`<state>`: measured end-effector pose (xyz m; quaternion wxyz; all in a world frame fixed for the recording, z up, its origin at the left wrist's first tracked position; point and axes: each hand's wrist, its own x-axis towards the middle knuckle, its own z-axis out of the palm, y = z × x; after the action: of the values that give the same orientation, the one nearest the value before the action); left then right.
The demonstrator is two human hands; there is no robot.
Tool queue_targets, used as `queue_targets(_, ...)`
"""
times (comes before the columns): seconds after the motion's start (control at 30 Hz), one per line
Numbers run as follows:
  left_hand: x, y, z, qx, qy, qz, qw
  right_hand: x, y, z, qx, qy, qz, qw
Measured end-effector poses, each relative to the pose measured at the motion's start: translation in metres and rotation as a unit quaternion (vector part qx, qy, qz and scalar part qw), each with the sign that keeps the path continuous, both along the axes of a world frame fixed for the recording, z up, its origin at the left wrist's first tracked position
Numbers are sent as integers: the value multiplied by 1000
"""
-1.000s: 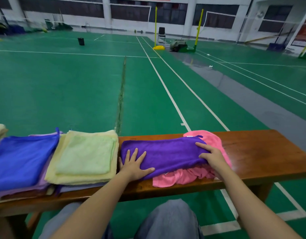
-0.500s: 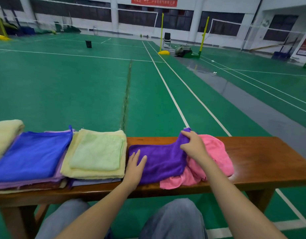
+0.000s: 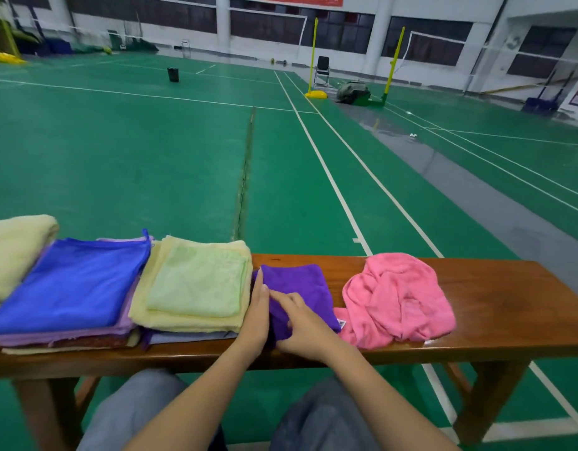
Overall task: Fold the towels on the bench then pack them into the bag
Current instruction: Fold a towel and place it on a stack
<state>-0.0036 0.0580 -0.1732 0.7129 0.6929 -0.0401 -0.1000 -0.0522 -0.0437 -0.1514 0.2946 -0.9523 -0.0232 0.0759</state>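
1. Left of the left hand [image 3: 256,317] lie a folded blue towel [image 3: 69,284] and a light green towel [image 3: 196,284] stacked on a yellow towel [image 3: 183,322].
2. The left hand's straight fingers touch the folded purple towel's [image 3: 297,281] left edge.
3. The right hand [image 3: 309,332] rests on it with its fingers loosely bent.
4. Just right of that hand, a crumpled pink towel [image 3: 398,301] lies on the wooden bench [image 3: 509,304].

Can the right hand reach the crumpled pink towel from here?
Probably yes. The right hand rests on the purple towel, and the pink towel lies just to its right on the bench with nothing between them.
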Motion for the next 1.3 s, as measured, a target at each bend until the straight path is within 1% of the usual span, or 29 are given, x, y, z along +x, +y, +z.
queue_targets(0.07,1,0,-1,15,15,-12,1000,-8,-9,-3,-103,-68,11,992)
queue_targets(0.1,2,1,-2,35,22,-15,999,-12,-12,-4,-144,-91,18,985)
queue_targets(0.13,3,2,-4,78,20,-27,996,-15,-16,-5,-170,-110,22,979)
queue_targets(0.23,2,6,-8,173,5,-63,983,-20,-26,-7,-205,-164,5,965)
queue_targets(0.3,1,8,-8,199,2,-72,977,-22,-36,-8,-219,-180,-23,959)
queue_targets(0.37,3,10,-7,217,-3,-77,973,-24,-46,-8,-213,-175,-64,959)
queue_targets(0.57,-1,8,-2,241,2,-80,967,-35,-66,-5,-120,-146,-193,963)
queue_targets(0.6,0,8,-2,246,0,-79,966,-38,-69,-8,-120,-150,-191,962)
queue_targets(0.67,1,7,-3,259,-4,-79,963,-43,-75,-13,-138,-139,-158,968)
queue_targets(0.7,1,7,-4,263,-4,-78,962,-45,-77,-13,-139,-119,-134,974)
queue_targets(0.73,1,7,-4,260,-2,-76,962,-44,-79,-14,-120,-94,-118,981)
queue_targets(0.77,1,7,-5,255,1,-72,964,-44,-78,-10,-72,-62,-125,988)
queue_targets(0.8,1,6,-4,248,6,-67,966,-40,-78,-5,0,-39,-145,989)
queue_targets(0.87,1,1,-2,246,17,-47,968,-29,-76,2,116,-32,-199,973)
queue_targets(0.93,2,-8,4,255,37,-8,966,-16,-75,5,169,-21,-241,956)
queue_targets(1.0,0,-18,12,285,62,20,956,-4,-74,4,183,5,-246,952)
queue_targets(1.07,-3,-25,20,328,82,18,941,7,-77,-1,184,19,-230,956)
queue_targets(1.13,-2,-30,22,347,91,13,933,14,-78,-1,184,34,-216,958)
queue_targets(1.23,1,-31,18,317,82,23,944,15,-81,3,184,61,-204,960)
queue_targets(1.3,2,-29,17,291,62,23,954,12,-83,4,203,47,-210,955)
